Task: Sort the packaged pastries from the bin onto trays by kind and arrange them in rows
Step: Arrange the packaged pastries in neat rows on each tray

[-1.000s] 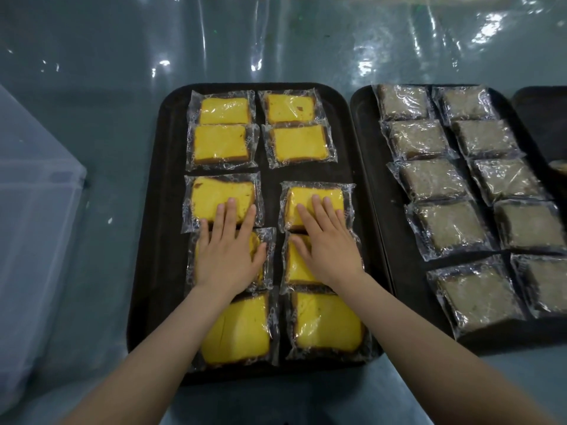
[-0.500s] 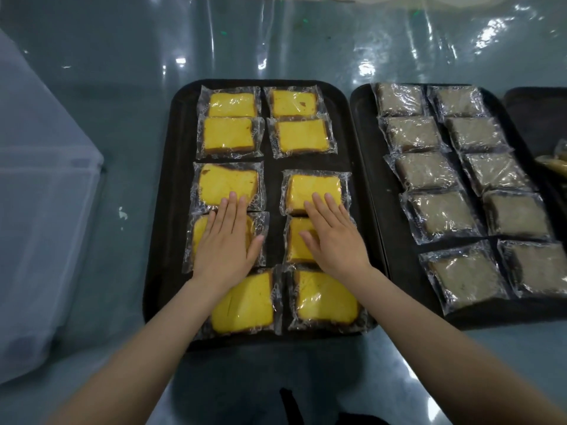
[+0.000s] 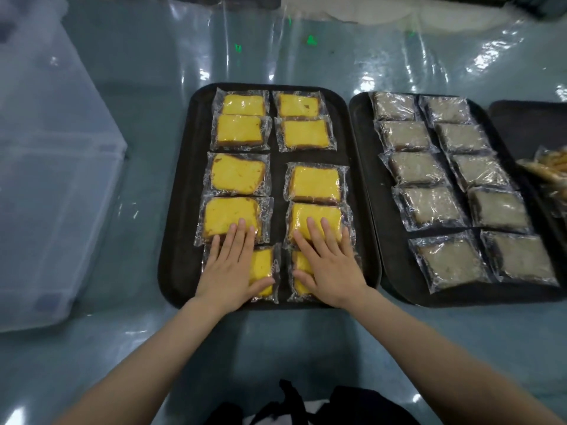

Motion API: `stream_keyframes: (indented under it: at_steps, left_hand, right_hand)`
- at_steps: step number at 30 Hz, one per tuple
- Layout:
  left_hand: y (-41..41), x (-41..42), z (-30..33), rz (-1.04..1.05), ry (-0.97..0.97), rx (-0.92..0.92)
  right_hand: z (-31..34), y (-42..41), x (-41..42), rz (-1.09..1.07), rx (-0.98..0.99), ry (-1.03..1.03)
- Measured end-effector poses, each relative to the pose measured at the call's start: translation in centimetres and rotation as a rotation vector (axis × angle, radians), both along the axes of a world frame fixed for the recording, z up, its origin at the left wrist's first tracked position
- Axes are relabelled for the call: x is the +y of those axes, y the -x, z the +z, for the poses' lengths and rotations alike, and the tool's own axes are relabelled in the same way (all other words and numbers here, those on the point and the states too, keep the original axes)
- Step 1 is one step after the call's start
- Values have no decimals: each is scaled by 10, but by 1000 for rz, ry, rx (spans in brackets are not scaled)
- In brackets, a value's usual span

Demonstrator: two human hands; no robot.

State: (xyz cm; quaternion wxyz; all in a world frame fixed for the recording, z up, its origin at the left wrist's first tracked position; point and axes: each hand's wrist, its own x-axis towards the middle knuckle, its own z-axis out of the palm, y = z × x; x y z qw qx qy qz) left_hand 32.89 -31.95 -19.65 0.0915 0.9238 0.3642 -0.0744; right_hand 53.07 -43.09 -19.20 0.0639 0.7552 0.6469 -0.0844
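Change: over the last second both hands have slid back toward the near edge of the left tray (image 3: 181,210); earlier they lay over the fourth row with fingertips on the third, now they lie over the fifth row with fingertips on the fourth.
Meaning: this reads as pressing and squaring the last rows of yellow cakes, so this tray looks close to finished.
Left hand (image 3: 231,268): flat, fingers straight, palm down on the near-left yellow cake (image 3: 260,271), fingertips reaching onto the pack above it (image 3: 227,214); it grasps nothing.
Right hand (image 3: 329,265): flat, fingers spread, palm down on the near-right yellow cake (image 3: 302,265), fingertips on the pack above it (image 3: 313,216); it grasps nothing.
Left tray contents: ten wrapped yellow cakes in two columns of five; the far two rows sit tight together, with a gap before the third row, and the right column's third pack sits a little lower than its left neighbour.
Middle tray (image 3: 365,167): ten wrapped brown cakes (image 3: 429,204) in two columns of five, slanting with the tray.
Right tray (image 3: 521,124): mostly cut off by the frame edge; a few wrapped golden pastries (image 3: 552,167) lie on it, kind unclear.
Bin (image 3: 52,185): translucent, left of the trays; contents cannot be made out.
Judgement: two kinds appear sorted; whether pastries remain in the bin cannot be told.
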Motion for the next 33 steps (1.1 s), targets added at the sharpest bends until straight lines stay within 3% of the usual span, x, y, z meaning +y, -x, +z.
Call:
stream_keyframes:
  at_steps: [8, 15, 28, 33]
  left_hand:
    - [21, 12, 3, -22, -18, 52]
    - [19, 24, 7, 116, 46, 129]
    - [20, 20, 10, 83, 39, 79]
    - [12, 32, 15, 71, 35, -27]
  right_hand:
    - [2, 13, 8, 27, 24, -2]
    - [1, 3, 8, -141, 63, 4]
    - [1, 1, 12, -110, 124, -24]
    - [14, -5, 34, -114, 164, -88]
